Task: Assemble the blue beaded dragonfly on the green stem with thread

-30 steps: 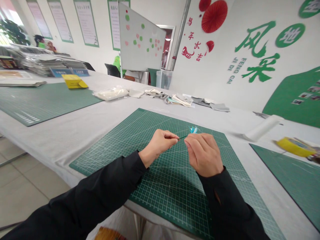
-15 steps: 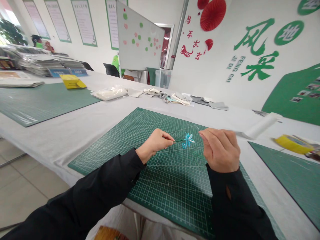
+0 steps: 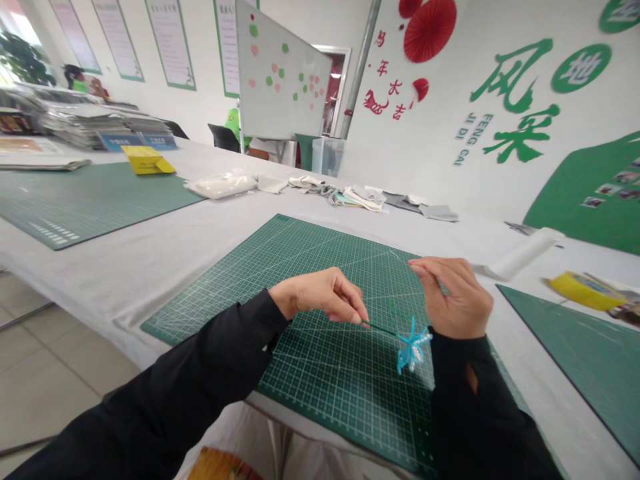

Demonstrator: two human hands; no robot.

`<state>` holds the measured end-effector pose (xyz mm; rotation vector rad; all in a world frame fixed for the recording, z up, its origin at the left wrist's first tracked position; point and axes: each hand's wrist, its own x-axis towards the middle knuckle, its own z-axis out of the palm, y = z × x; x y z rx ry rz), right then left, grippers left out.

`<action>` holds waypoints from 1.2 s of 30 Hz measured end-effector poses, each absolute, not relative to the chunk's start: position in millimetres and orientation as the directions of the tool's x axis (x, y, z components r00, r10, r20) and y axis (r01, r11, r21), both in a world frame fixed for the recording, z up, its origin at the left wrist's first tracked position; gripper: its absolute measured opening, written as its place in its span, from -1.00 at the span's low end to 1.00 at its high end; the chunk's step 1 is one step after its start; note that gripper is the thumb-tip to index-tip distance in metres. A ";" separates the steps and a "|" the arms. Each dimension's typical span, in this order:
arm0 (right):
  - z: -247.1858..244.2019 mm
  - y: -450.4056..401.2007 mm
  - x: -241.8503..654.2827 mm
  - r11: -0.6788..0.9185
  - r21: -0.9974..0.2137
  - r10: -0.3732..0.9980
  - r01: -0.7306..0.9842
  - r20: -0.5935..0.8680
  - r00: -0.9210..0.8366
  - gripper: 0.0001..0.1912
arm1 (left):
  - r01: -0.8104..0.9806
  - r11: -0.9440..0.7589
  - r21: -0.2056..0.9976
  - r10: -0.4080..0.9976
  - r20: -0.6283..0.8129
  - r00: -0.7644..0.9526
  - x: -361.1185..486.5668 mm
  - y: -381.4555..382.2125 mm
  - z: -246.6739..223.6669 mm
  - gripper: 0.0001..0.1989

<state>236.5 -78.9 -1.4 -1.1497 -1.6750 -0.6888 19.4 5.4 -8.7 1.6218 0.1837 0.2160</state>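
Observation:
Pinched in my left hand (image 3: 325, 297) is the thin green stem of a blue flower (image 3: 413, 348) with narrow petals and white, bead-like parts. The flower head points right and hangs over the green cutting mat (image 3: 320, 367), just left of my right cuff. My right hand (image 3: 456, 299) is raised above the mat's right side, thumb and fingertips pressed together. Whatever is between them is too fine to make out. A thin pale strand shows near those fingertips; I cannot tell if it is held.
Cloth scraps (image 3: 357, 197) and a plastic-wrapped white bundle (image 3: 223, 185) lie along the far side. A second cutting mat (image 3: 100, 207) with a yellow packet (image 3: 146, 161) is at left. To the right are another mat (image 3: 575, 353), a white roll (image 3: 530, 252) and a yellow item (image 3: 585, 291).
My left hand has moved right and toward me, carrying the flower lower, below my right hand. My right hand has shifted slightly right, still pinched.

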 end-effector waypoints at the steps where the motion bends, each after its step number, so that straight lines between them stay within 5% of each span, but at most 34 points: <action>1: -3.9 -76.7 232.1 0.412 -0.132 0.411 0.902 0.910 -0.055 -0.90 | -0.024 -0.058 0.998 0.216 0.036 0.976 19.1 4.3 -8.6 -0.86; 5: -17.8 -66.4 216.5 0.463 -0.375 0.535 0.803 0.840 0.084 -0.88 | -0.029 -0.030 0.999 0.163 0.034 0.986 21.8 -1.8 -11.5 -0.85; 9: -24.8 -62.4 204.7 0.489 -0.457 0.562 0.743 0.816 0.133 -0.87 | -0.038 0.034 0.999 0.140 0.033 0.990 25.3 -11.0 -10.8 -0.87; 17: -14.0 -71.1 186.6 0.524 -0.257 0.445 0.812 0.896 -0.004 -0.86 | 0.034 0.179 0.983 0.100 -0.052 0.994 33.4 -31.1 -8.7 -0.87; 24: -19.1 -66.7 180.7 0.570 -0.179 0.474 0.802 0.869 -0.143 -0.84 | 0.033 0.357 0.933 0.062 -0.059 0.996 41.9 -38.5 -16.2 -0.86; 30: -24.9 -60.1 210.4 0.437 -0.043 0.422 0.898 0.892 -0.163 -0.86 | -0.079 0.374 0.924 0.233 -0.012 0.972 40.1 -34.3 -15.5 -0.85; 36: -31.9 -54.4 236.4 0.305 -0.188 0.452 0.934 0.891 0.032 -0.85 | -0.226 0.272 0.935 0.445 0.086 0.891 40.8 -23.8 -16.8 -0.86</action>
